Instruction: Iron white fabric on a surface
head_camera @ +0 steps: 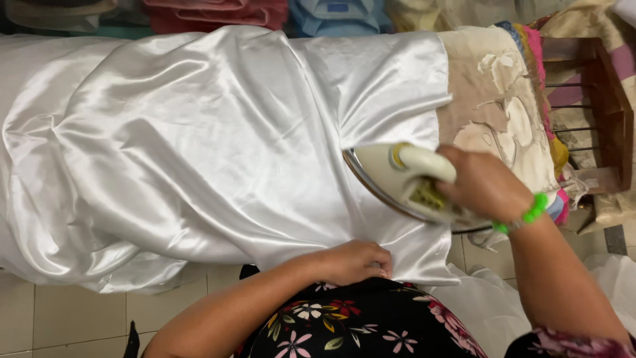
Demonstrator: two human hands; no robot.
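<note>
A large sheet of shiny white satin cloth [199, 146] lies spread and rumpled over a padded ironing table [493, 99] with a worn beige cover. My right hand [483, 182] grips the handle of a cream-coloured iron [397, 176], which rests flat on the cloth near its right edge, tip pointing left. A green bead bracelet circles that wrist. My left hand [354, 262] presses down on the near hem of the satin cloth at the table's front edge, fingers curled onto the fabric.
A brown wooden rack [606, 99] with metal bars stands at the table's right end. Folded red, blue and cream garments [265, 13] are stacked along the far side. More white cloth [490, 305] hangs toward the tiled floor [66, 311].
</note>
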